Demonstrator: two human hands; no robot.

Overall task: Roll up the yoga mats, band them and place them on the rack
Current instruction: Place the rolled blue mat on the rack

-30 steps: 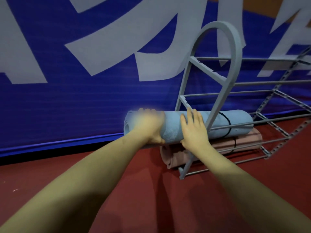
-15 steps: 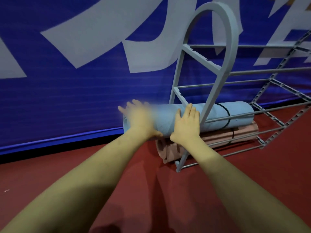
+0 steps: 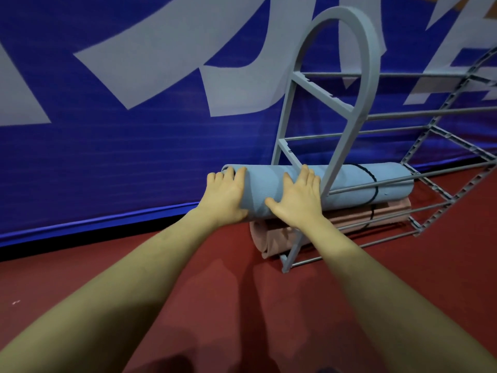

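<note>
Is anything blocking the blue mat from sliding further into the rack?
Nothing visible blocks it. The blue mat already passes inside the rack end frame, lying on the pink mat. Both hands press its near end.

From my end I count two rolled mats, one blue mat (image 3: 347,184) and one pink mat (image 3: 349,219), each with one black band that I can see. One grey rack (image 3: 347,76), one blue banner (image 3: 134,146) behind it, plus two hands: left hand (image 3: 224,197), right hand (image 3: 295,200).
</note>
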